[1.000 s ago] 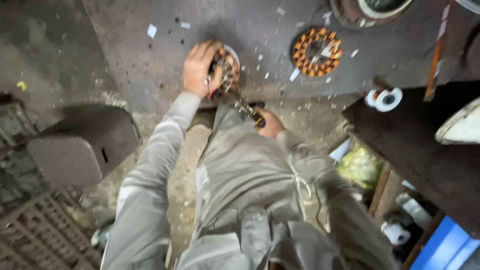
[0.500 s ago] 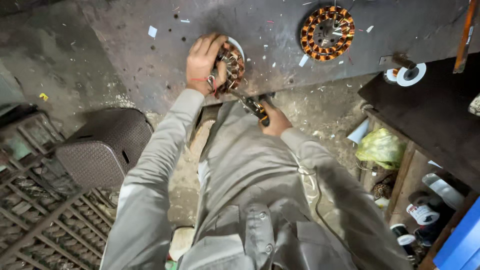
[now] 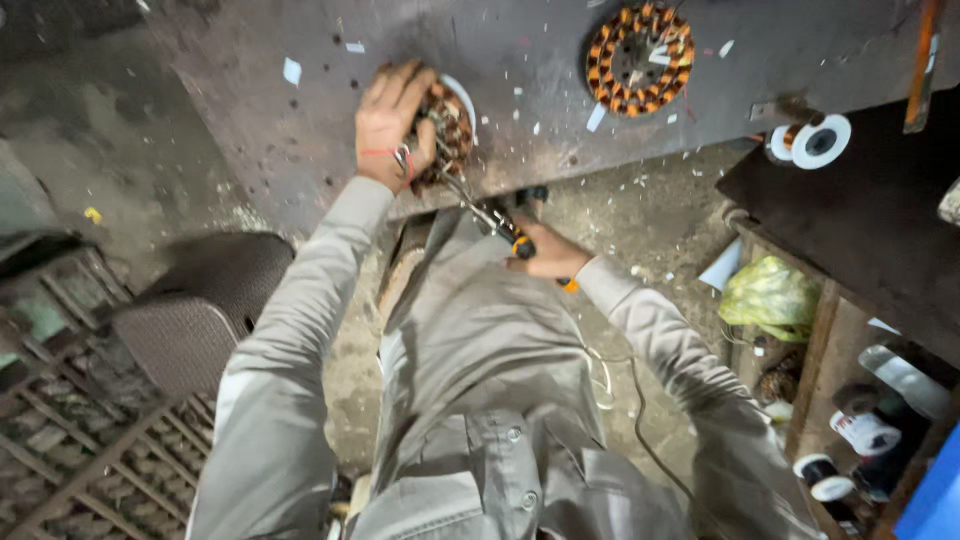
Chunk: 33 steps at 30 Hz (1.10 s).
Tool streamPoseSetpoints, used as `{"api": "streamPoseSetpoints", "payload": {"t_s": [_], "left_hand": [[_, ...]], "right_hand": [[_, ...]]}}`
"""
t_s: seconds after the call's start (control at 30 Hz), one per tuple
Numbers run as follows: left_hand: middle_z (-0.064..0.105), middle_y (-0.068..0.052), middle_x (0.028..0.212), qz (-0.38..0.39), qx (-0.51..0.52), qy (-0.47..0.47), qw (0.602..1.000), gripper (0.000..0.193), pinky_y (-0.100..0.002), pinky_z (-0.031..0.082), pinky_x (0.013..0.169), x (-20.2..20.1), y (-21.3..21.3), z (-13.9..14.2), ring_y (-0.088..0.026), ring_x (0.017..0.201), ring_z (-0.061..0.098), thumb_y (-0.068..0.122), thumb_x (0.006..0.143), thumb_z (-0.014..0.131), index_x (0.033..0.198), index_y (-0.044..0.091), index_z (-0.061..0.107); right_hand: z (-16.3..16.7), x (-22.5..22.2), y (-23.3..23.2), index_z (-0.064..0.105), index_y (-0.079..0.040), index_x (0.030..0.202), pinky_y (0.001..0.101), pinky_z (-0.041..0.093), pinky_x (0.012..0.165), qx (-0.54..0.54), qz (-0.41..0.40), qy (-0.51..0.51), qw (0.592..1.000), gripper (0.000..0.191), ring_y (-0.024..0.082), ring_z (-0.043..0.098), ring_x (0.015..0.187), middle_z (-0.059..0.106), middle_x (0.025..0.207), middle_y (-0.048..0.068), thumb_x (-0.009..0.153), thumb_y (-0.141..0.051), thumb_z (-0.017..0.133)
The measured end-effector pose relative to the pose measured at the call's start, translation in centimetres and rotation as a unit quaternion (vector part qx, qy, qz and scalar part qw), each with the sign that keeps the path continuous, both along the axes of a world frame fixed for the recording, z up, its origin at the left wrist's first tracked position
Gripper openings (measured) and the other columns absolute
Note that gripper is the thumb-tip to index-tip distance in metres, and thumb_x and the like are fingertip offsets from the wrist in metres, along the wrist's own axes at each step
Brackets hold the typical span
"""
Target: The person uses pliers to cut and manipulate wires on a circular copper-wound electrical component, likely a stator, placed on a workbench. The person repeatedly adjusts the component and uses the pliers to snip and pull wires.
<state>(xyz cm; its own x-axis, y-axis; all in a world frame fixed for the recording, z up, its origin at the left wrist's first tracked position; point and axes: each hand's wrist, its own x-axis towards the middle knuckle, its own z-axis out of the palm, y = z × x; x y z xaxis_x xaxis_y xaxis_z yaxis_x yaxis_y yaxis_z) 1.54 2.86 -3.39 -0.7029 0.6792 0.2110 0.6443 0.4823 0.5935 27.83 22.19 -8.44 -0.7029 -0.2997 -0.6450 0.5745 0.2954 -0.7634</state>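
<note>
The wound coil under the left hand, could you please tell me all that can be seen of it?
The wound coil is a round ring of copper-orange windings on a dark core, lying flat near the front edge of the grey workbench. The left hand covers its left side. A pale disc edge shows behind it. The pliers, gripped by the right hand, reach its lower edge; the exact contact is unclear.

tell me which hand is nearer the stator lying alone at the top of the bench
Right. The right hand grips an orange-handled tool below that stator. The left hand rests on a second stator farther off to its left.
</note>
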Motion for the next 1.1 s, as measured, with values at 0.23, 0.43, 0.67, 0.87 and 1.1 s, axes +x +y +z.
{"api": "streamPoseSetpoints", "payload": {"t_s": [0.23, 0.43, 0.67, 0.87, 1.1], "left_hand": [[0.063, -0.020, 0.131, -0.009, -0.011, -0.005, 1.000, 0.053, -0.049, 0.049, 0.111, -0.4, -0.3, -0.3, -0.043, 0.121, 0.059, 0.010, 0.076, 0.061, 0.129, 0.006, 0.065], [0.061, -0.021, 0.133, -0.028, -0.006, -0.030, 0.999, 0.053, -0.048, 0.049, 0.110, -0.5, -0.6, -0.5, -0.043, 0.119, 0.058, 0.010, 0.080, 0.063, 0.132, 0.004, 0.064], [0.064, -0.019, 0.131, -0.023, 0.016, -0.007, 1.000, 0.052, -0.047, 0.052, 0.107, -0.5, -0.1, 0.6, -0.041, 0.118, 0.061, 0.008, 0.076, 0.061, 0.128, 0.005, 0.064], [0.064, -0.020, 0.132, -0.020, 0.005, -0.020, 1.000, 0.053, -0.047, 0.052, 0.107, -0.3, -0.5, -0.6, -0.041, 0.117, 0.061, 0.007, 0.077, 0.062, 0.129, 0.003, 0.066], [0.063, -0.020, 0.135, -0.124, 0.029, -0.013, 0.992, 0.053, -0.046, 0.051, 0.110, -1.8, -0.9, 1.3, -0.041, 0.121, 0.061, 0.010, 0.077, 0.064, 0.130, 0.002, 0.065]], "right_hand": [[-4.3, -0.6, -5.7, 0.045, 0.003, 0.143, 0.0520, 0.051, 0.091, 0.225, -0.136, 0.228, 0.937, 0.081, 0.051, 0.061, 0.102, 0.064, 0.112, 0.031, 0.073, -0.024, 0.077], [-5.6, 0.2, -6.4, 0.046, 0.003, 0.137, 0.0515, 0.051, 0.082, 0.186, -0.140, 0.214, 0.949, 0.078, 0.048, 0.063, 0.093, 0.064, 0.102, 0.028, 0.072, -0.027, 0.079], [-2.9, 0.6, -3.9, 0.048, 0.001, 0.137, 0.0469, 0.054, 0.079, 0.166, -0.118, 0.150, 0.967, 0.076, 0.045, 0.065, 0.088, 0.065, 0.097, 0.027, 0.073, -0.027, 0.077], [-5.1, -1.6, -6.0, 0.050, -0.001, 0.127, 0.0494, 0.050, 0.083, 0.230, -0.144, 0.280, 0.921, 0.070, 0.047, 0.062, 0.095, 0.063, 0.102, 0.028, 0.069, -0.023, 0.081], [-0.4, 5.5, -2.3, 0.052, -0.001, 0.126, 0.0351, 0.051, 0.082, 0.026, -0.137, 0.077, 0.987, 0.062, 0.028, 0.059, 0.087, 0.061, 0.097, 0.014, 0.070, -0.009, 0.076]]}}
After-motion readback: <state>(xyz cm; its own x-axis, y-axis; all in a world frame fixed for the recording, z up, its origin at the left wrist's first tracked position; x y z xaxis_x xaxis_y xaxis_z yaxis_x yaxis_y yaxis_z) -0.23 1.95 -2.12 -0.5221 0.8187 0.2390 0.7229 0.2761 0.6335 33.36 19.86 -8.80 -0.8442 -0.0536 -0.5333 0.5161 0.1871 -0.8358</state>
